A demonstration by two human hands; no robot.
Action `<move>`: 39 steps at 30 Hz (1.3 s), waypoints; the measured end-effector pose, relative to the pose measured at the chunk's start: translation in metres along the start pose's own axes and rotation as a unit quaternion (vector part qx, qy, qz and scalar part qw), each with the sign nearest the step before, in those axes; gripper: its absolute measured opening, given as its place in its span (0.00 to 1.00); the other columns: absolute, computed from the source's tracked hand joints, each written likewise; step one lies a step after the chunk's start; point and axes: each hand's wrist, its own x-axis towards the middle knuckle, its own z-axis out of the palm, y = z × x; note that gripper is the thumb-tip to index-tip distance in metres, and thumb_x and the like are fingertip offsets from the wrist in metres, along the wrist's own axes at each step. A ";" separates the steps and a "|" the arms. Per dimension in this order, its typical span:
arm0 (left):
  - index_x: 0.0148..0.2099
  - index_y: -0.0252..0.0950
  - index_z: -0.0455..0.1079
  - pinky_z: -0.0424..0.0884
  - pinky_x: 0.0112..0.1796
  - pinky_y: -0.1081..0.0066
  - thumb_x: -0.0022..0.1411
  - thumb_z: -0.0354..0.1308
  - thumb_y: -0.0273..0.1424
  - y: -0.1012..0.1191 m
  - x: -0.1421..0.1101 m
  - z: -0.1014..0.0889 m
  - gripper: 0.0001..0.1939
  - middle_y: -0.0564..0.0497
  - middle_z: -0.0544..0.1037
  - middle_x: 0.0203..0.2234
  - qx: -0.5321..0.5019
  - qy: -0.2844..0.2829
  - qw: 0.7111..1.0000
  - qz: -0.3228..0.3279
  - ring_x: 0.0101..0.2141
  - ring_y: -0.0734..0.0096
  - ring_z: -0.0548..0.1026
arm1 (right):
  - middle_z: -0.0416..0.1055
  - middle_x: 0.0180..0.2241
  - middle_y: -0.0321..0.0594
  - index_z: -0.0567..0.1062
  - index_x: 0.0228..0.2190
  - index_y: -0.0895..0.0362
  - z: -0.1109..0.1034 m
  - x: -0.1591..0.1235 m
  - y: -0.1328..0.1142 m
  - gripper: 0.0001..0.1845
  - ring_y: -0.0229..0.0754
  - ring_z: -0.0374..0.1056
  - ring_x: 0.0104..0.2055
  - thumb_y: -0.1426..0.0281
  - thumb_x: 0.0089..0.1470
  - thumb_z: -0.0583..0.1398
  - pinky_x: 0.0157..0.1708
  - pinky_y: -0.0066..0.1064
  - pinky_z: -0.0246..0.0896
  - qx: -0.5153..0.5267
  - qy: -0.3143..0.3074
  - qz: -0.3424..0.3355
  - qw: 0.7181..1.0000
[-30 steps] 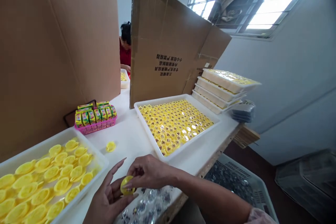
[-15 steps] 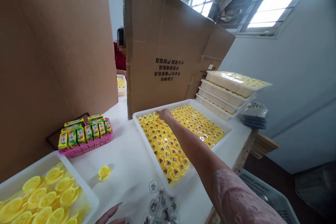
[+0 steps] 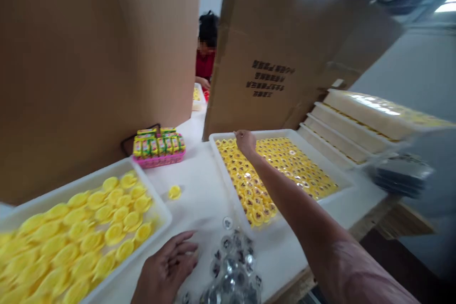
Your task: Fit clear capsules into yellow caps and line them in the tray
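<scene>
My right hand (image 3: 245, 142) is at the far edge of a white tray (image 3: 231, 202) filled with rows of small round yellow pieces (image 3: 254, 199) bearing dark prints. Its fingers are curled together, and whatever they may hold is hidden. My left hand (image 3: 170, 261) hovers over the white table, fingers loosely bent and apart, with nothing visible in it. Just right of it lies a pile of clear round plastic pieces (image 3: 231, 266) with dark prints. One yellow piece (image 3: 174, 192) rests alone on the table. Many plain yellow pieces (image 3: 85, 228) fill the left tray (image 3: 162, 209).
A pink basket (image 3: 160, 159) of small yellow-green boxes stands behind the left tray. Large cardboard sheets (image 3: 285, 42) rise at the back. Stacked filled trays (image 3: 359, 128) stand at the right. A person in red (image 3: 205, 64) sits beyond the gap.
The view has turned left and down, so more of the left tray shows. My left hand has come further into view. My right hand has lifted slightly from the yellow pieces at the tray's far edge.
</scene>
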 end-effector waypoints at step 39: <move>0.36 0.35 0.72 0.67 0.25 0.75 0.55 0.59 0.38 0.027 -0.002 -0.058 0.11 0.50 0.76 0.30 -0.151 0.270 0.933 0.181 0.24 0.76 0.71 | 0.68 0.28 0.37 0.76 0.40 0.59 0.022 -0.142 -0.132 0.21 0.35 0.62 0.29 0.67 0.41 0.69 0.31 0.25 0.56 0.005 -0.290 -0.433 0.854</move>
